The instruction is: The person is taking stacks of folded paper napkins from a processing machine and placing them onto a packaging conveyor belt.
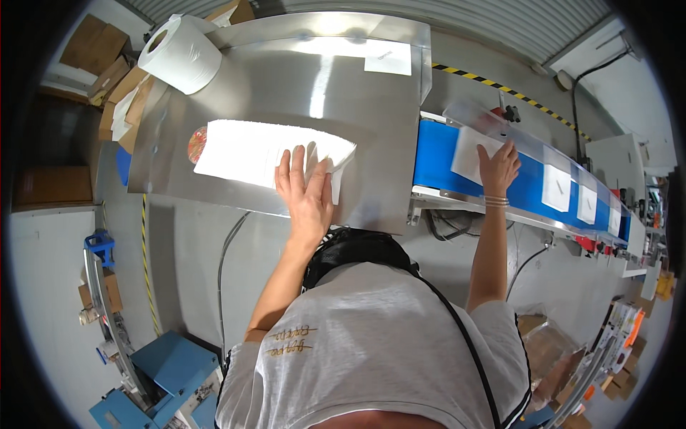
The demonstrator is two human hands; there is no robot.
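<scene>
A long row of thin white sheets or flat packets (243, 150), leaning closely together, lies on the steel table. My left hand (307, 189) rests on its right end with fingers stretched and spread. At the row's left end, part of a round, red-patterned object (197, 145) shows. To the right, my right hand (498, 170) is over a blue conveyor belt (436, 154), its thumb and fingers apart. It touches the right side of a flat white packet (466, 161) on the belt. Whether its fingertips pinch the packet is hard to see.
A large white roll (182, 57) stands at the steel table's (279, 79) back left. One white sheet (388, 57) lies at its back right. Several white packets (556, 187) sit farther along the belt, beside a clear guard (475, 118). Cardboard boxes (107, 68) are at left.
</scene>
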